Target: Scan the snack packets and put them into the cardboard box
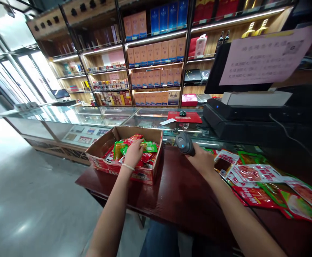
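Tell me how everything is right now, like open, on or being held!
Box: open, packets inside.
Packets inside: heaped, left hand on them; grip unclear.
Scanner: in the right hand, blue light lit.
Loose packets: overlapping on the table.
Mouse: resting on a red mat.
Monitor: partly covered by paper.
Shelf lights: on.

Nothing reads clearly — the characters on the pink sheet (260, 62), the packets (260, 173) and the box (144, 176) are all blurred.

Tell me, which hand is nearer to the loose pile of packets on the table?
Right. The right hand, its grip around the scanner, is just beside the packet pile; the left hand is farther away, reaching into the cardboard box.
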`<state>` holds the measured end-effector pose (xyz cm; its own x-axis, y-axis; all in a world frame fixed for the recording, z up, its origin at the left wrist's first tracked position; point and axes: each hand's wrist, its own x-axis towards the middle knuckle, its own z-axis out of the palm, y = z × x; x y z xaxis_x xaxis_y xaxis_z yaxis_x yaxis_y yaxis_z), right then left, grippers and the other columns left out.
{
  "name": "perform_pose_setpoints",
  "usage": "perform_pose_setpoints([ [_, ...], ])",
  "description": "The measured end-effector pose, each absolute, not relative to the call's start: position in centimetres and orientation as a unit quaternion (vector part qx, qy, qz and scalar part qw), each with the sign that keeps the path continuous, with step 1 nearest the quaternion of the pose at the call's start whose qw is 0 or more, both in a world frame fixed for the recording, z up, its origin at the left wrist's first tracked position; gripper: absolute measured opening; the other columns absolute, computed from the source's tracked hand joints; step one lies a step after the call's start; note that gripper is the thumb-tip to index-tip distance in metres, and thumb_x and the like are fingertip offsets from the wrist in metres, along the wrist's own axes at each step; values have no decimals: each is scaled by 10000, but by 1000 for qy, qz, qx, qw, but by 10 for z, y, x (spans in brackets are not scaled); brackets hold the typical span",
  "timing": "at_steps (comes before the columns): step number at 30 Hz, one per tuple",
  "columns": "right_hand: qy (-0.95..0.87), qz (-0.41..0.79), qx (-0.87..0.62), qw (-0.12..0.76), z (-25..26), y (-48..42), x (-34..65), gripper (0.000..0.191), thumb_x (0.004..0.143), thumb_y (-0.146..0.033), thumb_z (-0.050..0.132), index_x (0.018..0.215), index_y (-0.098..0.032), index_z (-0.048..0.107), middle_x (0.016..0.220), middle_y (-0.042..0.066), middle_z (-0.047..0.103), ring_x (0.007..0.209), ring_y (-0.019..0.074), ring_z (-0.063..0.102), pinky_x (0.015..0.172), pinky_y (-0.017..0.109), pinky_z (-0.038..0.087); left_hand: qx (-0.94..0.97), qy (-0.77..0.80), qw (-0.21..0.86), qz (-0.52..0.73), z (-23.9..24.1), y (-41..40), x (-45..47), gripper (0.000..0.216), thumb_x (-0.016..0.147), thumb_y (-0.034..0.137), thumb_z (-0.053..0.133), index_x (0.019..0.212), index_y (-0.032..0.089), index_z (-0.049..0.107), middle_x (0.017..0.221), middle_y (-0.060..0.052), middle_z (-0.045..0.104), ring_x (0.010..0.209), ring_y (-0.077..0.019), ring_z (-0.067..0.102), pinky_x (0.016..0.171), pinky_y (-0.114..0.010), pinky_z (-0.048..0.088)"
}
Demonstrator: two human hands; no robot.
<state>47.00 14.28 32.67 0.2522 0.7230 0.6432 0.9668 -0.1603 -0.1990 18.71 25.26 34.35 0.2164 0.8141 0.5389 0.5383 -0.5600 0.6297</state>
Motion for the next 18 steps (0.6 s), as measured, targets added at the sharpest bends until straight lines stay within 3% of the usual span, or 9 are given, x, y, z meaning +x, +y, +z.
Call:
perform_pose_setpoints([
  [11, -515, -209, -799, 227, 315, 119, 553, 334, 796, -456, 596, 1025, -213, 615, 792, 68, 725, 661, 236, 640, 546, 288, 203, 777, 312, 295, 459, 361, 208, 304, 208, 800, 214, 637, 984, 252, 726, 1004, -47, 727, 983, -262, 643, 1014, -386, 430],
  [18, -486, -201, -827, 201, 292, 91, 610, 388, 818, -486, 569, 1084, -206, 609, 809, 74, 722, 658, 229, 634, 544, 290, 219, 786, 297, 333, 428, 298, 225, 411, 223, 798, 163, 612, 980, 239, 716, 999, -74, 706, 974, -263, 626, 986, -402, 435],
])
